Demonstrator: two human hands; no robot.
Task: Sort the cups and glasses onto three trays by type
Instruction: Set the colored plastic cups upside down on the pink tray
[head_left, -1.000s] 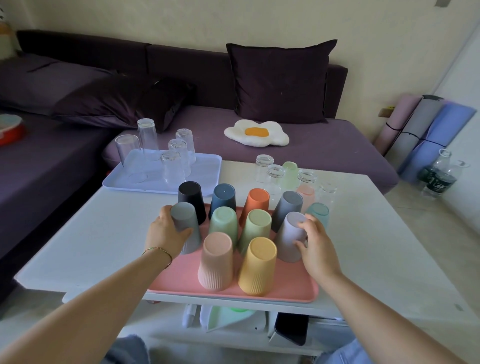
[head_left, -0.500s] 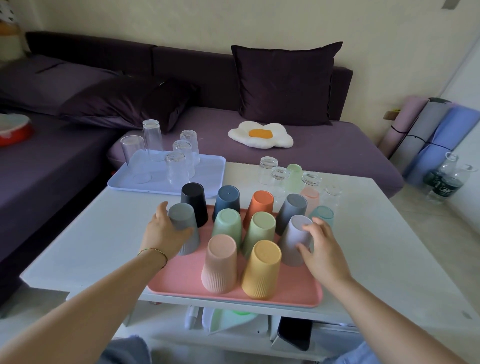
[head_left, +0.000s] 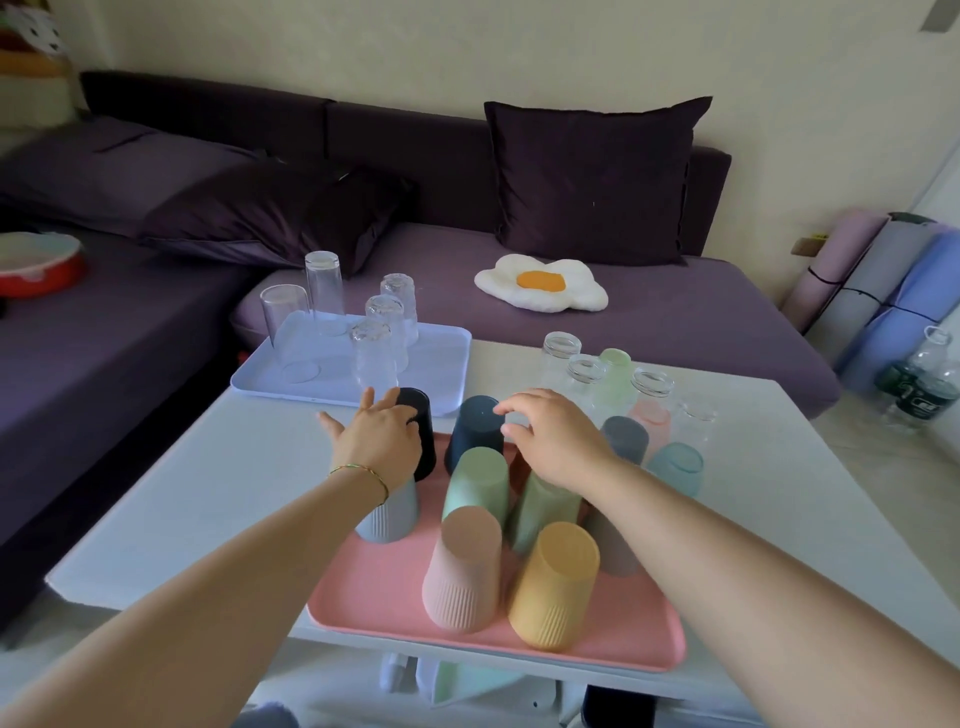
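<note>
A pink tray (head_left: 374, 597) at the table's front holds several upturned ribbed plastic cups, among them a black cup (head_left: 422, 431), a dark blue cup (head_left: 475, 431), a pink cup (head_left: 462, 571) and a yellow cup (head_left: 553, 587). My left hand (head_left: 379, 441) hovers with fingers spread against the black cup's top. My right hand (head_left: 550, 436) is open, fingers curled above the dark blue cup, holding nothing. A lilac tray (head_left: 441, 364) at the back left carries several clear upturned glasses (head_left: 374, 358). Small glass jars and tinted glasses (head_left: 613, 379) stand at the back right.
The white table (head_left: 208, 483) has bare surface on its left and right sides. A purple sofa (head_left: 675, 322) with dark cushions and an egg-shaped pillow (head_left: 540, 283) runs behind. Rolled mats (head_left: 872, 291) and bottles stand at the right. Items sit on a shelf under the table.
Both hands have left the grey and lilac cups at the tray's sides and moved forward and inward to the black and dark blue cups at the back row.
</note>
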